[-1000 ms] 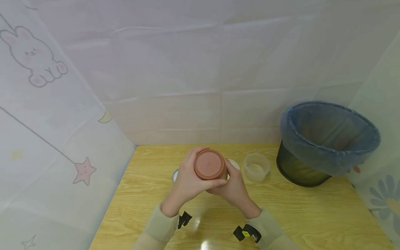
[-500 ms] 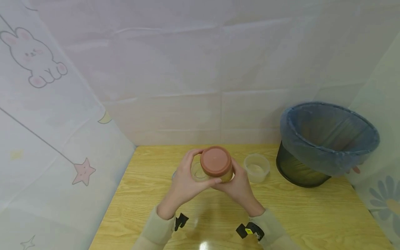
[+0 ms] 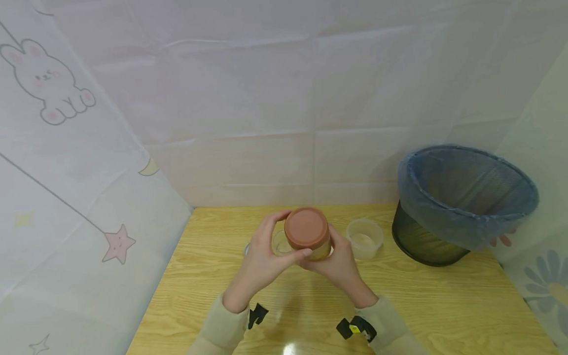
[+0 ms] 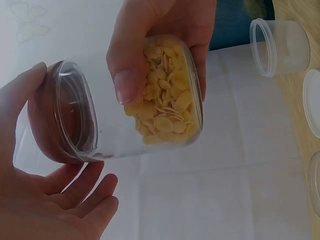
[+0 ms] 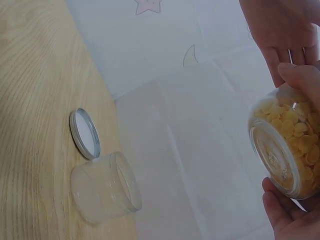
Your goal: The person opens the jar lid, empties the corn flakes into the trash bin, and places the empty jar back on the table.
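Observation:
A clear jar (image 4: 112, 117) with a reddish-brown lid (image 3: 306, 228) is held up over the table. Yellow flakes resembling cornflakes (image 4: 167, 102) fill its lower part. In the left wrist view the jar lies tilted, its lid toward the left hand. My left hand (image 3: 262, 261) has its thumb and fingers around the lid's edge, the lower fingers loosely spread. Around the jar's body the right hand (image 3: 339, 264) keeps a grip, its thumb across the glass in the left wrist view. Below the hands stands an open clear jar (image 5: 102, 187), beside a silver-rimmed lid (image 5: 86, 134).
A translucent round tub (image 3: 365, 239) stands to the right of the hands on the wooden table (image 3: 426, 305). A white lid (image 4: 313, 102) lies near it. At the right back is a mesh bin (image 3: 426, 241) lined with a blue bag (image 3: 466, 227). Printed cloth walls surround the table.
The held jar has moved slightly right and shows more of its side below the lid. The left hand has opened a wider gap beside the lid. The last half second shows almost no movement.

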`<state>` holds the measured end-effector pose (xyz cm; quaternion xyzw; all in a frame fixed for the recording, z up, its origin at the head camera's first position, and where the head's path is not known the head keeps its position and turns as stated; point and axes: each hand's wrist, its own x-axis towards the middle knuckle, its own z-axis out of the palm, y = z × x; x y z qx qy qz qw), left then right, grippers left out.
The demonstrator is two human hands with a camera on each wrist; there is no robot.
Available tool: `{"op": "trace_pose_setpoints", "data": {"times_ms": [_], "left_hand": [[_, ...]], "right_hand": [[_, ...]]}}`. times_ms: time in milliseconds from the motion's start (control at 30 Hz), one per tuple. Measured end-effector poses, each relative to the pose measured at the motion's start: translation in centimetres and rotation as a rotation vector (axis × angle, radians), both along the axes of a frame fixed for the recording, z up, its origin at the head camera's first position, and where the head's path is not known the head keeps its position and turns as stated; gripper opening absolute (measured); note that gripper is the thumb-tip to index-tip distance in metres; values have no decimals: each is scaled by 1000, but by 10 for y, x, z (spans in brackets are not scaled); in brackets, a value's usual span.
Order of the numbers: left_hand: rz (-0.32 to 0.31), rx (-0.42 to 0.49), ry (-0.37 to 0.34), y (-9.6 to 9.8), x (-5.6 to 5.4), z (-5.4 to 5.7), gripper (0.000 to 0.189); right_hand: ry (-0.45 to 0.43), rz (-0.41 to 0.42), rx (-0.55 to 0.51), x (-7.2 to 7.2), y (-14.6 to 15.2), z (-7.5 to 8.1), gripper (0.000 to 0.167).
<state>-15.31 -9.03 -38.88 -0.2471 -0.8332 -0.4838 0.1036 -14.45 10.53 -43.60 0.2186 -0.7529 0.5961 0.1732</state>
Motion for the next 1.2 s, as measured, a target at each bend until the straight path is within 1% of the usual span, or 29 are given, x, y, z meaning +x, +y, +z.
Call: {"op": "trace_pose_setpoints", "data": {"times_ms": [100,167,300,433,533,667,700,833,967,1067,1200], "left_hand": [[-9,12,4,2,0,1,81],[-1,15,4,3,0,2,82],[18,18,-32,6,1,3,86],[18,42,-71,9,1,3,89],[4,78,-83,12,1,2,93],[-14,103,-62,15,0,0,98],[-17,101,-54,16,0,0,99],[-44,87,-11,14,-1,-2,98],[-60,93,-4,9,0,-4,93],[-43,84,-6,4,1,-5,90],[-18,56,16,-1,3,-5,85]], "right_hand": [[-5,18,-1,2,-2,1,78],[-7,24,0,3,-4,2,79],[-16,35,-3,4,-5,2,80],[-19,56,-2,5,-6,2,82],[-26,60,12,1,-8,-11,85],[-36,45,28,-6,-7,-31,91],[-34,41,30,-6,-7,-32,92],[-24,35,20,-8,-5,-34,90],[5,24,22,-9,-3,-35,88],[20,7,23,-11,-1,-38,89],[12,-6,23,-13,3,-40,88]]}}
